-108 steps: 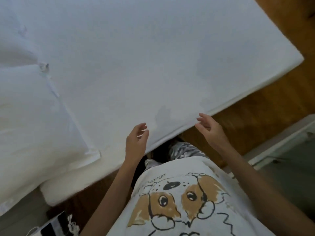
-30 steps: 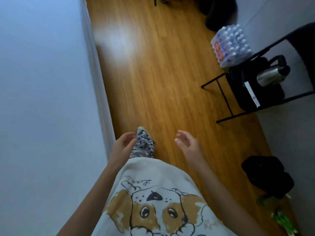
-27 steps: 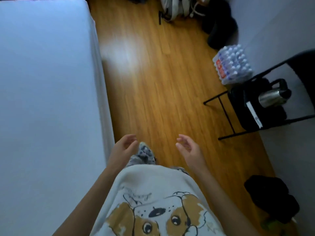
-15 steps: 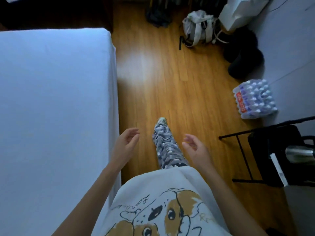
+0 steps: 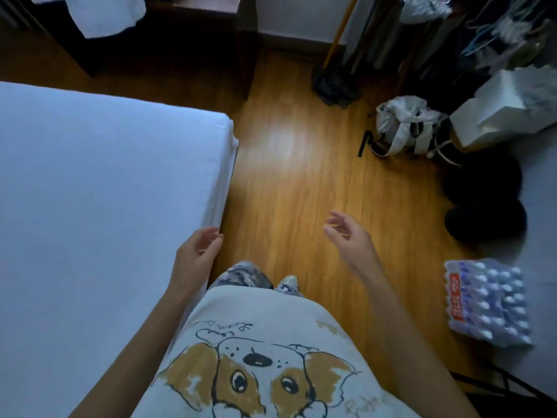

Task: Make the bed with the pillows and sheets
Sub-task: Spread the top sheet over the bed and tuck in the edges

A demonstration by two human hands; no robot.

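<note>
**Midway, bed wears a sheet but no pillows in sight**

Seen from above, a person in a shirt printed with a cartoon dog [image 5: 259, 384] stands on the wooden floor [image 5: 289, 164] beside the bed [image 5: 99, 206], near its corner. The left hand [image 5: 196, 257] hovers at the mattress edge, fingers loosely spread and holding nothing; whether it touches the fabric cannot be told. The right hand [image 5: 349, 239] hangs over the floor, well apart from the bed, fingers relaxed and empty.

A white sheet [image 5: 220, 176] lies smooth across the visible part of the mattress and wraps down over the corner, which suggests the first layer is on. No pillow shows on the bed from this angle, and no top sheet or blanket either. A heap of white cloth [image 5: 105, 13] rests on dark furniture beyond the foot of the bed; it may be more bedding, though that is a guess.

By this reading, the covering is done and the pillows and any upper sheet remain to be placed.

Along the right wall sit a shrink-wrapped pack of water bottles [image 5: 488, 306], a white tote bag [image 5: 404, 128] and a pale paper bag [image 5: 506, 110].
</note>
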